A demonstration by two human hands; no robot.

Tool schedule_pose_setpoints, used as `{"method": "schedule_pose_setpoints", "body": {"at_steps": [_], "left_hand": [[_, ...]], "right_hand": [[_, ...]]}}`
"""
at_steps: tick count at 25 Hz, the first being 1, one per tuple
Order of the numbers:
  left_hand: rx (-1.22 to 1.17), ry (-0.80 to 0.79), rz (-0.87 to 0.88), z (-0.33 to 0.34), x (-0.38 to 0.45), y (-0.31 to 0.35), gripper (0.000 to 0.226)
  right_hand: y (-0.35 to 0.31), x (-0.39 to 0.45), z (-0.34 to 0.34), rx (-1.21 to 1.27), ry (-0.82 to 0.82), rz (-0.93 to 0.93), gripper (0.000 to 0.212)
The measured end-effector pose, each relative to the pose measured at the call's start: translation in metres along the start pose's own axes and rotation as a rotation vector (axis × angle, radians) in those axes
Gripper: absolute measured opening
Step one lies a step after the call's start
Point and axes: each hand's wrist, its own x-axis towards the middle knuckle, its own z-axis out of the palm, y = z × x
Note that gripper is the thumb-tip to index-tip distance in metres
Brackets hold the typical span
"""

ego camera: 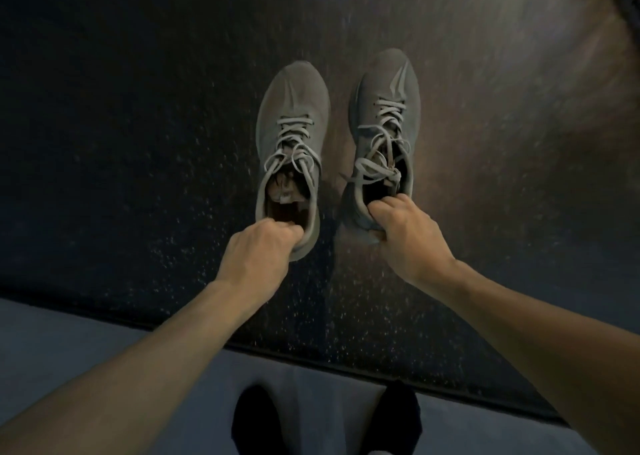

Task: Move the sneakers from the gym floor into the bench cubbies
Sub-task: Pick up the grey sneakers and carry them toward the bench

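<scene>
The person stands at the edge of a dark speckled rubber gym floor (138, 142), both arms stretched forward and down.

Hand state: the left hand (258, 257) is closed on the heel collar of the left grey knit lace-up sneaker (292, 135), fingers hooked inside the opening. The right hand (403, 232) is closed the same way on the heel of the right grey knit lace-up sneaker (384, 122).

Sneaker position: both point toes away from the person, side by side and slightly apart, over the floor. The right one appears tilted and lifted at the heel. Whether either sole is clear of the floor cannot be told.

Progress: pickup is in hand, and transfer is not yet done. No bench or cubby is in view, so the carry and the placement of both sneakers remain. The loose laces (372, 170) may snag on a cubby edge.
</scene>
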Motion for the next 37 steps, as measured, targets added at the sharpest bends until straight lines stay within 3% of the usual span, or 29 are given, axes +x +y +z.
{"method": "schedule_pose_setpoints", "body": {"at_steps": [11, 21, 24, 26, 30, 37], "left_hand": [[0.138, 0.399, 0.131, -0.439, -0.028, 0.087, 0.01], [0.27, 0.776, 0.184, -0.771, -0.154, 0.184, 0.008], [0.26, 0.849, 0.196, -0.823, -0.19, 0.203, 0.004], [0.276, 0.88, 0.208, -0.842, -0.211, 0.214, 0.014], [0.284, 0.893, 0.217, -0.856, -0.238, 0.231, 0.002], [0.3, 0.856, 0.301, -0.863, -0.25, 0.261, 0.003]], "right_hand": [[-0.145, 0.003, -0.422, -0.193, 0.431, -0.138, 0.017], [-0.294, -0.095, -0.743, -0.306, 0.807, -0.231, 0.035], [-0.323, -0.129, -0.793, -0.333, 0.856, -0.208, 0.039], [-0.333, -0.152, -0.812, -0.33, 0.871, -0.198, 0.042], [-0.34, -0.189, -0.828, -0.355, 0.885, -0.179, 0.041], [-0.34, -0.23, -0.837, -0.407, 0.881, -0.096, 0.031]]}}
